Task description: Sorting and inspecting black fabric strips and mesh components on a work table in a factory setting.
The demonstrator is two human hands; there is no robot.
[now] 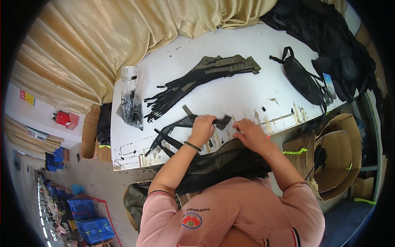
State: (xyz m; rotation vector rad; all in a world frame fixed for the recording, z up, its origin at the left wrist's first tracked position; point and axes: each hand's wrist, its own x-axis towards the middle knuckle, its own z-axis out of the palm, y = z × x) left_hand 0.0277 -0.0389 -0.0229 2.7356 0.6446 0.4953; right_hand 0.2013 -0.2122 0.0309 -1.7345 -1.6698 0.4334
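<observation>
My left hand [202, 128] is closed on a black mesh strap piece [182, 122] near the table's front edge. One dark end of that piece sticks out toward my right hand, and its loose straps trail off to the left. Close by, my right hand [252, 134] is pinched shut, with a small dark thing barely showing at the fingertips; I cannot make out what it is. Dark olive and black fabric [224, 158] lies across my lap under both forearms. Beyond my hands, a stack of black mesh and olive fabric pieces [205, 73] rests on the white table [242, 96].
On the table's right are a black pouch with straps [302, 78], a phone-like card [328, 84] and piled black fabric [329, 37]. A clear plastic bag [131, 111] stands at the left. Open cardboard boxes [339, 158] sit at the right. Gold curtains [123, 33] hang behind.
</observation>
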